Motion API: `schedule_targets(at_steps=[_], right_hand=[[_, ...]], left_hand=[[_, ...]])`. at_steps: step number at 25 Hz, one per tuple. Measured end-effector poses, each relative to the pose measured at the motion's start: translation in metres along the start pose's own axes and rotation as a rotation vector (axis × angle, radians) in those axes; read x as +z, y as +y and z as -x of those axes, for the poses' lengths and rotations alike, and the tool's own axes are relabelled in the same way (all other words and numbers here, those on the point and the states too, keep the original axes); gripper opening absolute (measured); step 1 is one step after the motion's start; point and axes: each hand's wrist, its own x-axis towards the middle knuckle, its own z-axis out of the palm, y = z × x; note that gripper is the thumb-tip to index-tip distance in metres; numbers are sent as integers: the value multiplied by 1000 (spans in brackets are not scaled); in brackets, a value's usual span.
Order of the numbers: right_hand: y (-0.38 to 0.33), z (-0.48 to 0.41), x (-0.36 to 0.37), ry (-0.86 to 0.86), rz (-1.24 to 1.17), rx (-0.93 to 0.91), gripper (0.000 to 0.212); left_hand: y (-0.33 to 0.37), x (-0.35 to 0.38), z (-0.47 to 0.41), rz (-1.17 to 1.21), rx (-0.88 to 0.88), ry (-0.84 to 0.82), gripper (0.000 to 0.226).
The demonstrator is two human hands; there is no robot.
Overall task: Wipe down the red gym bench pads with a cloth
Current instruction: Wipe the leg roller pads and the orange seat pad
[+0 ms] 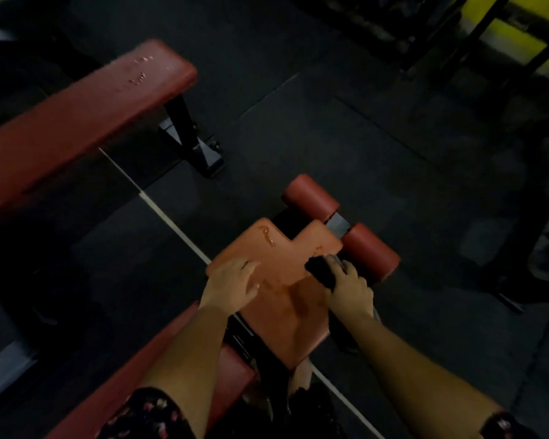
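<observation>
While the wiping of this seat goes on, the far-left flat bench pad [76, 122] waits well apart across the dark floor [330, 137], with pale flecks near its far end that look like droplets or scuffs; the blur does not let me say which. Nearer, the left hand [232, 283] lies flat on the left edge of the notched seat pad [282, 270], fingers spread and holding nothing, which I judge to be a steadying press. A wet streak [268, 236] glistens on the pad's far left lobe, and a duller smear sits between the 2 hands. The right hand [349, 286] is curled and pinching a dark cloth [322, 272] against the pad's right edge, just beside the nearer of the 2 roller pads [370, 251]. To do this step well, I would keep the left palm planted so the seat does not rock, flatten the cloth rather than bunch it, and draw long overlapping strokes from the right edge toward the streak, working into the notch last. Below the seat, the long back pad [114, 384] runs toward the person. No bucket, bottle or other container shows, so there are no contents to report.
</observation>
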Motion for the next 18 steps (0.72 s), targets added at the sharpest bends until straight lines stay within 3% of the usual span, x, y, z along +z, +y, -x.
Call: schedule_targets(at_steps=[2,5,8,12,18], right_hand=[[16,-14,14,-5,-182,86,67],[32,-38,21,178,-331,126,68],[36,-75,19,297,-34,-2,74],[41,-110,36,270,405,-284,83],[37,-133,44,322,545,-471,81]], left_hand=[[-3,19,-17,7,-2,11,54],[-14,39,-47,-33,5,50,54],[-26,55,-83,-52,12,91,57],[-30,79,-97,-14,-55,100,64],[-27,115,-87,-4,-95,132,69]])
